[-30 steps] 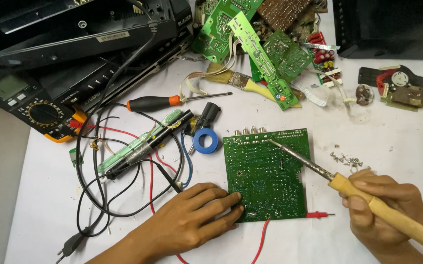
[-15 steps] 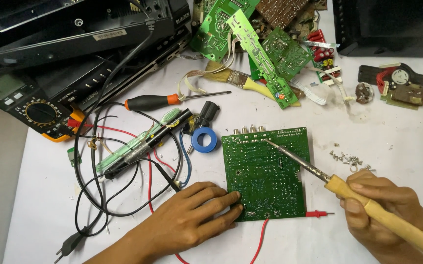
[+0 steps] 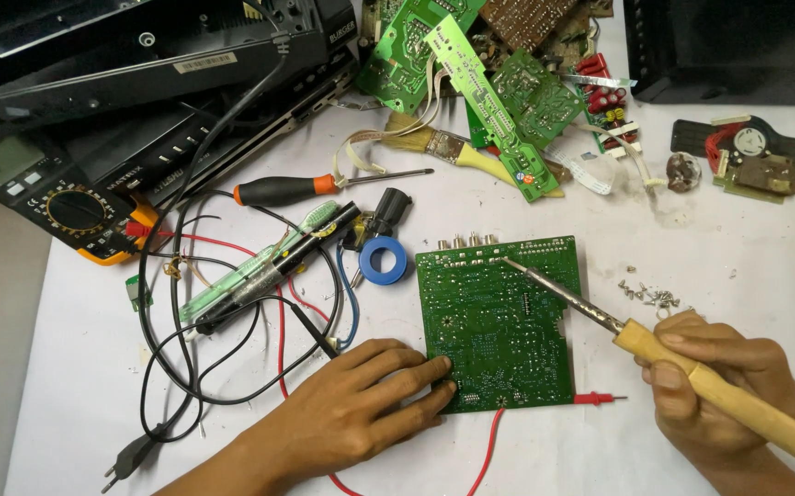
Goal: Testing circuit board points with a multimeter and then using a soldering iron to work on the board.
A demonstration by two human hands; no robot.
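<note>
A green circuit board (image 3: 499, 321) lies flat on the white table, solder side up. My left hand (image 3: 361, 409) rests palm down at the board's lower left corner, fingertips touching its edge. My right hand (image 3: 724, 390) grips the wooden handle of a soldering iron (image 3: 692, 372). The iron's metal tip touches the board near its upper right edge. A red probe lead (image 3: 590, 399) lies just under the board's lower right corner.
A yellow multimeter (image 3: 57, 197) and a black opened device (image 3: 140, 73) sit at the far left. A screwdriver (image 3: 306, 188), blue tape roll (image 3: 384, 260), tangled black cables (image 3: 186, 349), several loose green boards (image 3: 499, 83), a brush (image 3: 453, 147) and small screws (image 3: 650, 294) surround the work.
The soldering iron's tip has shifted slightly left along the board's upper part. My left hand stays in place on the board's corner.
</note>
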